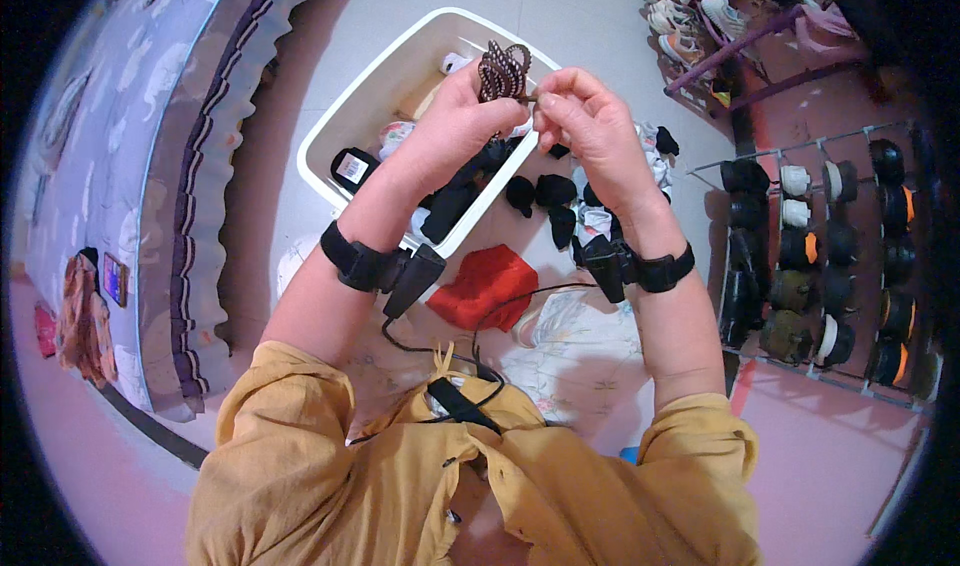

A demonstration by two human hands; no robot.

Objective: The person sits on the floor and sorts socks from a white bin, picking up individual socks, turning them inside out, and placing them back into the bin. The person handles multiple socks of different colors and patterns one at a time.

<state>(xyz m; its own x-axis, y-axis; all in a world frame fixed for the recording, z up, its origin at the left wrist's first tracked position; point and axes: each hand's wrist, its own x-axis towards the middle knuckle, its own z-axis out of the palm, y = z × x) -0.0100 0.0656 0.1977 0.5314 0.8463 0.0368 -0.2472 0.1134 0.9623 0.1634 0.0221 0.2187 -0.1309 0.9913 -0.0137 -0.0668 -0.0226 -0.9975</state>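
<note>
Above the white plastic bin (330,115), my left hand (469,119) holds a looped bundle of dark brown, white-patterned cord or strap (502,70). My right hand (581,115) is just to the right, its thumb and fingertips pinched at a thin end of the bundle. Inside the bin lie dark cloth items (450,209), a black item with a white label (354,168) and some light cloth. On the floor to the bin's right are several rolled black socks (555,191) and white-and-grey ones (596,221). A red cloth (487,288) lies nearer to me.
A bed with a patterned cover (172,115) runs along the left, with a phone (115,279) and an orange-brown cloth (86,318) on it. Shoe racks stand at right, one holding dark shoes (791,288), another light sneakers (679,22). A black cable (480,341) hangs between my wrist straps.
</note>
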